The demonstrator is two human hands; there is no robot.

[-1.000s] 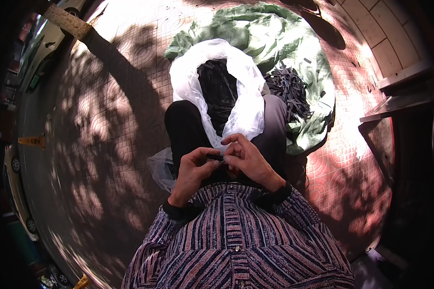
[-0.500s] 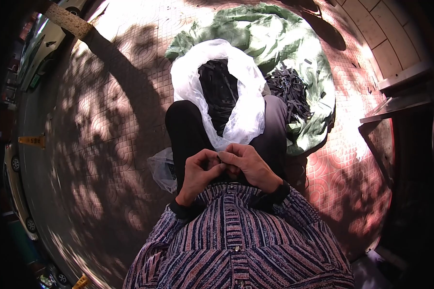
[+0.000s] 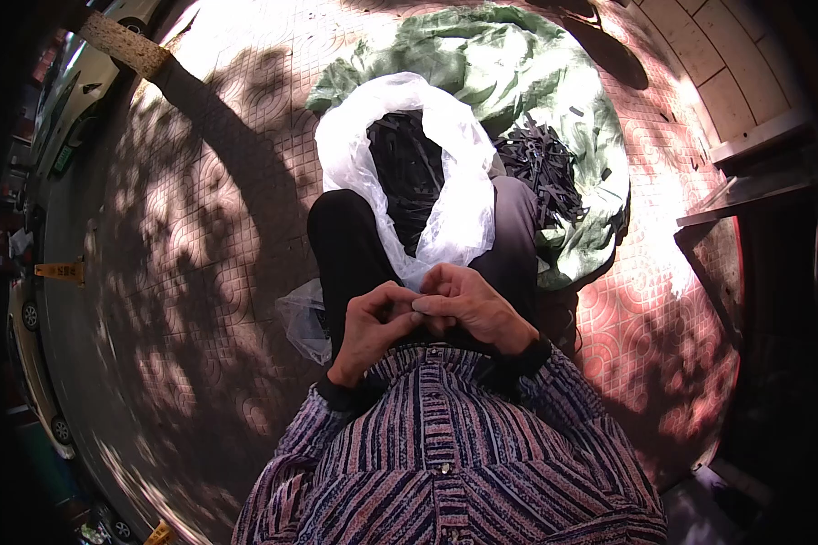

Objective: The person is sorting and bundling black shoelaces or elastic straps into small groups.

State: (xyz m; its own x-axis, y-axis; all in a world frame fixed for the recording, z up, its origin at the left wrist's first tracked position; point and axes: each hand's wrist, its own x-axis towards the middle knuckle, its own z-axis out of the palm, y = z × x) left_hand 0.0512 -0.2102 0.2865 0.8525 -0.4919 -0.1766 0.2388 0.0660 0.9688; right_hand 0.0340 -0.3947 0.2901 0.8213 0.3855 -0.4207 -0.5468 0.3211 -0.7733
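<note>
Close in front of my waist, my left hand (image 3: 374, 329) and my right hand (image 3: 474, 309) meet at the fingertips. Both are pinched closed; whatever they hold is too small or too covered by the fingers to make out. Just beyond them, between my knees, stands a white translucent plastic bag (image 3: 336, 136) with its rim spread wide. Dark flat strips (image 3: 407, 173) lie inside it. To the right of the bag, a heap of black strips (image 3: 545, 168) rests on a crumpled green sheet (image 3: 518, 54).
A smaller clear plastic bag (image 3: 304, 320) sits by my left leg. Patterned paving (image 3: 191, 336) spreads around me under patchy shade. A tree trunk (image 3: 123, 45) and parked cars (image 3: 32, 363) are to the left. A metal-edged step (image 3: 745, 200) stands at the right.
My fingertips have shifted against each other, the right thumb and fingers moving slightly down and closing over the left fingertips. The bag and the heap look the same.
</note>
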